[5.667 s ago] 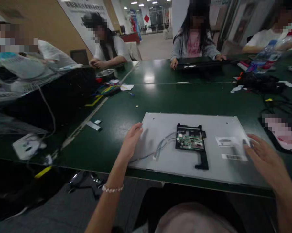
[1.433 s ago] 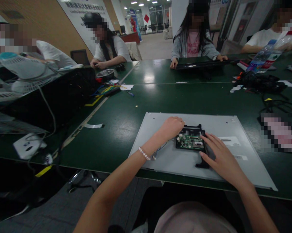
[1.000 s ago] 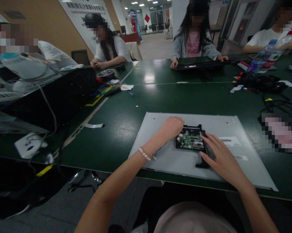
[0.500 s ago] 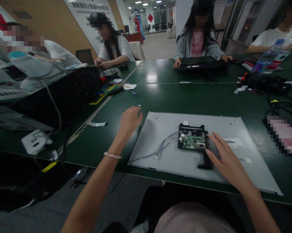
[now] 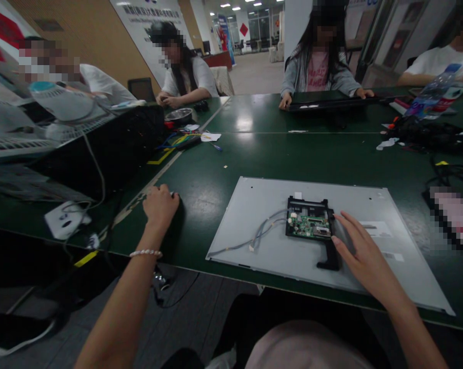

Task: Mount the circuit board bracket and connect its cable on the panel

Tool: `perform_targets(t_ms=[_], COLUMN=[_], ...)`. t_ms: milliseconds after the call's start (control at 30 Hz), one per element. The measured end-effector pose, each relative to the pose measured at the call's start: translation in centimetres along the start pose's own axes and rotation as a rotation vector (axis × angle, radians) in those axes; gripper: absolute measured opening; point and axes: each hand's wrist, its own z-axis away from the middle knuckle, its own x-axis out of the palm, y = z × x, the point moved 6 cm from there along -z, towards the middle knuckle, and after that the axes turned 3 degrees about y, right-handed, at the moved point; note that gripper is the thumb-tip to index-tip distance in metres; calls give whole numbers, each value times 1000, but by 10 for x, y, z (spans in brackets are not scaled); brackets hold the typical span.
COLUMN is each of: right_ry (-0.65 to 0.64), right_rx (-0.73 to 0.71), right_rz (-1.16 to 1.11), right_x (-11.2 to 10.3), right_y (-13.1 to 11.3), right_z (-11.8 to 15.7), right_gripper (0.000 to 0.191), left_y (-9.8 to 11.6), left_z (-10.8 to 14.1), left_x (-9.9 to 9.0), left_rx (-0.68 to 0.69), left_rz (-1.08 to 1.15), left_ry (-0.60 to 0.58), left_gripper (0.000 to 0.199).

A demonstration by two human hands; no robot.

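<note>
My left hand (image 5: 161, 207) is down on the green table to the left of the panel, its fingers curled over a short white ribbon cable (image 5: 173, 193). Only the cable's end peeks out; the rest is hidden under the hand. My right hand (image 5: 360, 253) lies over the panel with fingers stretched apart, the thumb and forefinger tips against the right edge of a black plastic bracket (image 5: 328, 256). That bracket carries a green circuit board (image 5: 310, 225) and rests on the back of a flat grey display panel (image 5: 269, 200). Grey wires (image 5: 260, 233) run left from the board.
A black case (image 5: 112, 148) and a white fan (image 5: 67, 105) stand at left. Colored wires (image 5: 183, 141) lie beyond my left hand. At right are black cables (image 5: 433, 134), bottles (image 5: 435, 92) and a pink-faced phone-like item (image 5: 456, 210). Several people sit around the table.
My left hand has moved left and toward me, from beside the panel's far left corner down onto the ribbon cable. My right hand stays at the bracket. The view has shifted slightly.
</note>
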Motion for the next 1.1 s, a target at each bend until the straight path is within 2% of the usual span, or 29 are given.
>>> perform_targets(t_ms=[267,400,500,633,733,867,1100], right_ry=[9,13,16,29,21,15,3], right_rx=[2,-2,-15,-23,-23,-12,-14], right_rz=[-3,1,-3,-5,-3,5,0], right_x=[-4,-2,0,2,2,0,-1], right_y=[0,0,-1,1,3,7,12], right_z=[3,3,3,2,3,3,1], right_gripper=[53,54,54,54,54,54,54], left_y=[15,39,80,147,185,211,229], left_z=[3,15,47,111,156,188,203], left_x=[-17,-32,-56,-94,-110,-112,-103], left_rx=[41,78,209,489,681,759,760], left_rz=[-13,-16,16,114,204,290,337], left_ry=[10,30,62,103,102,92,40], left_gripper=[37,37,34,28,24,22,20])
